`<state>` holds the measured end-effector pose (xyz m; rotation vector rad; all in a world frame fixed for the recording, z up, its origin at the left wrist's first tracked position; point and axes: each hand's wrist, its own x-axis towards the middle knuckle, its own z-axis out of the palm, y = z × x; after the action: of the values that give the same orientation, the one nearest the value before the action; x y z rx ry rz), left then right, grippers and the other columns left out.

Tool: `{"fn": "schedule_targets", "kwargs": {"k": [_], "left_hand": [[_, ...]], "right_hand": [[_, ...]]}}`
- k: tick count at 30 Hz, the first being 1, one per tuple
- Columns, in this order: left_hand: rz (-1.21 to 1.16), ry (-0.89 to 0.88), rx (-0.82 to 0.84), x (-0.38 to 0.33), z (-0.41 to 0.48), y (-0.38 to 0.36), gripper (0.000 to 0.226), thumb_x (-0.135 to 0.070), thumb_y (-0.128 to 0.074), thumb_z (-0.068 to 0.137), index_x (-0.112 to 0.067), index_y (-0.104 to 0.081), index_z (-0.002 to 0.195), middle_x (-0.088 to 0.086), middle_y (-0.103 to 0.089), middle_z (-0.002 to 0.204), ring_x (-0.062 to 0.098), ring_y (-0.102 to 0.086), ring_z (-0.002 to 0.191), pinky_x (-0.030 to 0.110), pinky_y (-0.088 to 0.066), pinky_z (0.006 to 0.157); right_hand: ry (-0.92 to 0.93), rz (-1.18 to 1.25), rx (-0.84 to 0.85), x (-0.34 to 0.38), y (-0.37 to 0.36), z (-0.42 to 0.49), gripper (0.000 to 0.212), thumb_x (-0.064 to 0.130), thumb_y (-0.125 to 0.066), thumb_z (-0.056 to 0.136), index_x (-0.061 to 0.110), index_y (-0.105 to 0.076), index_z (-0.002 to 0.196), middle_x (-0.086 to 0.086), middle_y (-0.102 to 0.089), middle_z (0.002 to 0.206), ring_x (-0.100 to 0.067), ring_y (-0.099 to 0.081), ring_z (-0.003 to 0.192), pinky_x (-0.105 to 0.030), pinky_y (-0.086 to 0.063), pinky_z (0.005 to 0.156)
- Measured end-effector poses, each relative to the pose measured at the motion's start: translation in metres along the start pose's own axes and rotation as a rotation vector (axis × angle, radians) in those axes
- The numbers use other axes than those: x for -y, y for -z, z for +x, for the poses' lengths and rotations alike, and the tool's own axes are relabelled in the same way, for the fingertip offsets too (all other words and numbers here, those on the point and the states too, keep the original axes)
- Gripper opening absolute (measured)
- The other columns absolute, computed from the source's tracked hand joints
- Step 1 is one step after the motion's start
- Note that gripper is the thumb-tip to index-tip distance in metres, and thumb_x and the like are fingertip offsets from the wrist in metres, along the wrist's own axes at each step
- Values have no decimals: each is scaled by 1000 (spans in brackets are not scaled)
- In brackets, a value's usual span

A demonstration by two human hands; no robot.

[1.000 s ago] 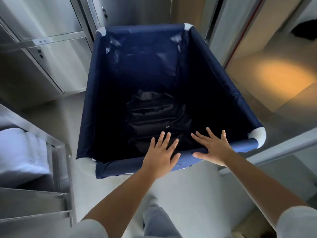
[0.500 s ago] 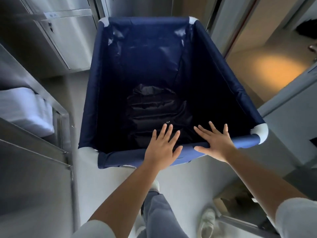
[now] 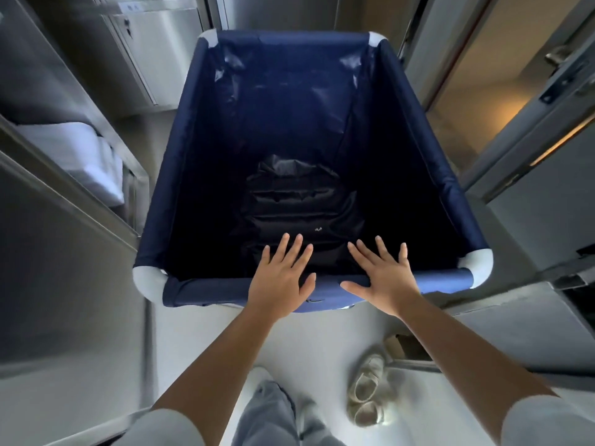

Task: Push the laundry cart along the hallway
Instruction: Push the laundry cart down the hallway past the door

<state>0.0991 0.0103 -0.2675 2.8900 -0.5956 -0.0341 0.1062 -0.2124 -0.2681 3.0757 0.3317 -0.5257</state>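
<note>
The fingers (image 3: 296, 250) of both hands are straight and spread apart, and they grip nothing. The left hand (image 3: 280, 280) and the right hand (image 3: 384, 280) press flat on the near rim of the blue laundry cart (image 3: 206, 289), which stands in the middle of the narrow hallway between metal cabinets (image 3: 58, 252). A black bag (image 3: 299, 201) lies on its bottom. Two shoes (image 3: 367, 394) sit on the floor, near right.

Navy-blue laundry cart (image 3: 434, 149) with white corner caps (image 3: 479, 265).
Plain black bag (image 3: 299, 201); white folded linen (image 3: 80, 149); off-white shoes (image 3: 367, 394); pale grey floor (image 3: 199, 333).
</note>
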Motion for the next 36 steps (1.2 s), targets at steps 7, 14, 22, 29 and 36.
{"fn": "schedule_targets", "kwargs": {"k": [7,14,22,29,36], "left_hand": [[57,7,45,-1,-51,6,53,-27,-31,83,-10,-55,127,11,-51,136,33,-45,126,54,-42,94],[93,-30,101,40,-84,15,51,-30,-30,87,-11,-53,129,10,-50,137,32,-45,126,53,-42,95],[105,-119,116,126,-106,32,50,-31,-33,87,-10,-54,127,9,-51,136,31,-46,125,51,-43,94],[132,-233,99,204,-100,47,49,-30,-33,86,-11,-57,125,9,-53,134,32,-48,123,52,-44,92],[137,-295,103,267,-64,61,51,-31,-32,85,-11,-57,125,10,-52,134,33,-47,124,54,-42,94]], "right_hand": [[49,2,0,29,-19,-40,86,78,-2,71,34,16,142,9,2,157,-24,15,142,-52,17,108],[24,35,-21,86,-29,-56,85,77,5,69,32,22,139,8,4,158,-25,15,142,-53,15,109],[-93,132,-72,180,-31,-48,81,78,2,70,35,30,132,10,3,157,-24,15,143,-53,10,111],[-188,182,-90,253,-25,-18,82,79,-1,70,35,30,132,10,3,157,-25,15,142,-56,2,111],[-236,195,-82,295,-8,33,85,78,-4,73,33,20,141,6,3,158,-27,15,142,-56,3,111]]}}
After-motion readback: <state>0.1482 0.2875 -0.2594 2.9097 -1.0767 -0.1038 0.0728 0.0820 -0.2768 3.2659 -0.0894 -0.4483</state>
